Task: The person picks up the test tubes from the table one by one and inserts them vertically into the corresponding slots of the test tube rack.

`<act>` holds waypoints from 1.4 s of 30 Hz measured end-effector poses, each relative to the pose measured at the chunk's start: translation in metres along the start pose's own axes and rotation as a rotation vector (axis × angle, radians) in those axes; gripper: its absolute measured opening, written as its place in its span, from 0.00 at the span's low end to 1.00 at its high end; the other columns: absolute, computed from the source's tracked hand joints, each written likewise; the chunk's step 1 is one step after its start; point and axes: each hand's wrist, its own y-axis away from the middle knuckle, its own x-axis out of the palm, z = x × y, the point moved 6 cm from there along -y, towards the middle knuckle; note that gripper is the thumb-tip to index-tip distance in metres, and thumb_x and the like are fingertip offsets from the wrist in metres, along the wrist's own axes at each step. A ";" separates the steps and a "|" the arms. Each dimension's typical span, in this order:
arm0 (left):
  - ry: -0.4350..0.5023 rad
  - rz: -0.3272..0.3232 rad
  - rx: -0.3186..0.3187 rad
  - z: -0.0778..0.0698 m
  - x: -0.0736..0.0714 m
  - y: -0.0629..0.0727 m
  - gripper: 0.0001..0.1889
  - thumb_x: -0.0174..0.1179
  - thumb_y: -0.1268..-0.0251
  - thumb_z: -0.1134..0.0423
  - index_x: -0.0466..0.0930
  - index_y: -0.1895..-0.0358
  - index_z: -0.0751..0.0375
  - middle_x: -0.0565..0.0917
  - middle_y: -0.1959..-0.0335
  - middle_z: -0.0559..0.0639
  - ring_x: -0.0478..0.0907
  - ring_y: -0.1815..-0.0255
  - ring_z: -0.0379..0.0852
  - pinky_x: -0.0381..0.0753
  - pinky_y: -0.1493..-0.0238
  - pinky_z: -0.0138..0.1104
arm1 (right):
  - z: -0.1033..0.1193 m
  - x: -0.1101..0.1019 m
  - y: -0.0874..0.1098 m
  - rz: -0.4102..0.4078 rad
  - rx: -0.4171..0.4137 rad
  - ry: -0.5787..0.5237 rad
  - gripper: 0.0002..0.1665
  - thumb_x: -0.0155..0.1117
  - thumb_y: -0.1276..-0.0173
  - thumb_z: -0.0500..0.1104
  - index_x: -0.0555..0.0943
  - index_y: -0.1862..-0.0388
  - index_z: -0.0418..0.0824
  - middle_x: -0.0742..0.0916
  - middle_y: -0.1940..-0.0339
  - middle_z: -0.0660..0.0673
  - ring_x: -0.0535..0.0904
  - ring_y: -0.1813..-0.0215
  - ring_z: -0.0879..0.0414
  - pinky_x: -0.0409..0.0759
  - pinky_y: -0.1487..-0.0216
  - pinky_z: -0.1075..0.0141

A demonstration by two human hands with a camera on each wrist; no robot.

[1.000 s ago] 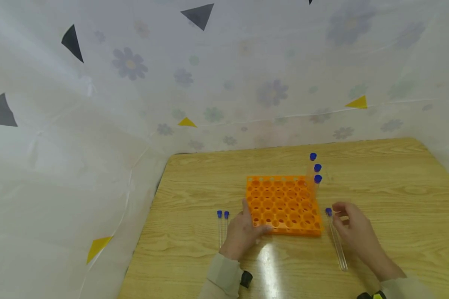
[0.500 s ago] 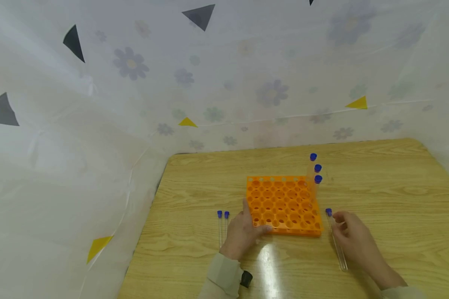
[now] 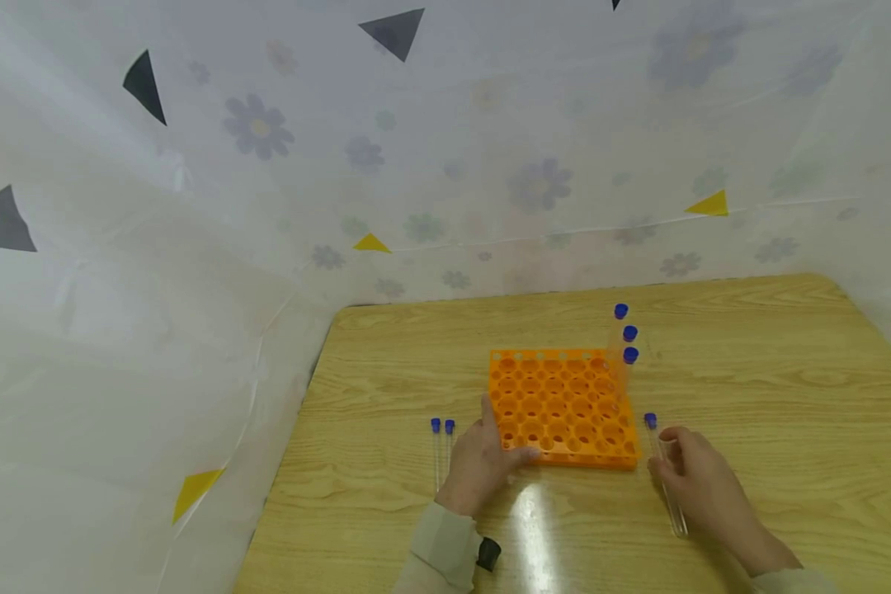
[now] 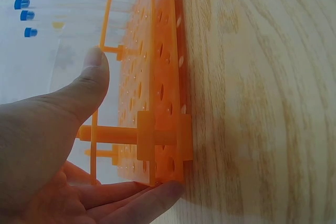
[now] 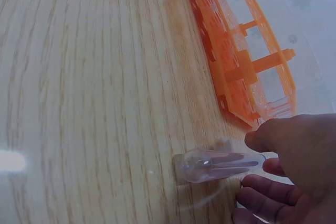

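Your left hand (image 3: pixel 478 464), thumb and fingers spread, gripping the orange rack (image 3: pixel 567 409) at eight o'clock, your right hand (image 3: pixel 701 487), thumb and fingers curled round a blue-capped tube (image 5: pixel 220 166), at the rack's four o'clock.

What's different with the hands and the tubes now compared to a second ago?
The right hand has moved toward the person, from near the blue cap to farther down the loose tube; its thumb now reaches across it. Whether it pinches the tube, I can't tell. The left hand still holds the orange rack's near-left corner, and the other tubes stayed put.
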 end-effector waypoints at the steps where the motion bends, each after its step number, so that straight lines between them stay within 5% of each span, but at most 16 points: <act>1: -0.001 0.000 0.000 0.000 0.000 0.000 0.63 0.63 0.45 0.32 0.36 0.20 0.66 0.81 0.44 0.69 0.82 0.48 0.58 0.83 0.49 0.46 | 0.000 0.000 0.000 0.000 -0.002 0.009 0.22 0.66 0.33 0.41 0.75 0.48 0.27 0.80 0.64 0.39 0.74 0.66 0.53 0.72 0.71 0.67; 13: -0.007 0.000 0.006 0.000 0.001 -0.001 0.63 0.63 0.46 0.31 0.37 0.20 0.66 0.83 0.50 0.67 0.83 0.53 0.55 0.83 0.52 0.45 | -0.003 0.004 -0.002 0.127 0.087 0.055 0.30 0.62 0.32 0.41 0.68 0.39 0.22 0.78 0.72 0.46 0.70 0.73 0.56 0.66 0.78 0.68; 21: -0.018 0.007 -0.008 0.001 0.001 -0.002 0.63 0.64 0.47 0.32 0.38 0.20 0.65 0.84 0.55 0.64 0.82 0.63 0.48 0.83 0.59 0.42 | -0.006 0.003 -0.003 0.189 0.121 0.027 0.29 0.58 0.33 0.38 0.68 0.38 0.21 0.81 0.70 0.44 0.73 0.73 0.56 0.71 0.79 0.68; 25: -0.020 0.005 -0.001 0.001 0.001 -0.002 0.63 0.64 0.46 0.32 0.38 0.20 0.66 0.84 0.53 0.65 0.83 0.59 0.51 0.83 0.57 0.43 | -0.006 0.000 -0.004 0.208 0.133 0.006 0.29 0.56 0.33 0.38 0.68 0.38 0.20 0.83 0.66 0.41 0.75 0.71 0.55 0.73 0.76 0.68; 35: -0.015 0.000 0.002 0.001 0.001 -0.002 0.63 0.64 0.46 0.32 0.38 0.20 0.66 0.83 0.48 0.66 0.83 0.54 0.54 0.83 0.53 0.44 | -0.005 -0.006 -0.006 0.174 0.111 0.005 0.28 0.56 0.32 0.39 0.72 0.40 0.19 0.83 0.63 0.37 0.75 0.67 0.54 0.73 0.73 0.69; 42: -0.018 -0.001 0.007 0.000 0.000 -0.001 0.62 0.64 0.45 0.33 0.38 0.20 0.67 0.84 0.57 0.63 0.83 0.61 0.50 0.83 0.56 0.43 | -0.004 -0.009 -0.003 0.120 0.101 -0.042 0.25 0.57 0.34 0.37 0.74 0.42 0.20 0.84 0.65 0.41 0.74 0.68 0.56 0.73 0.74 0.70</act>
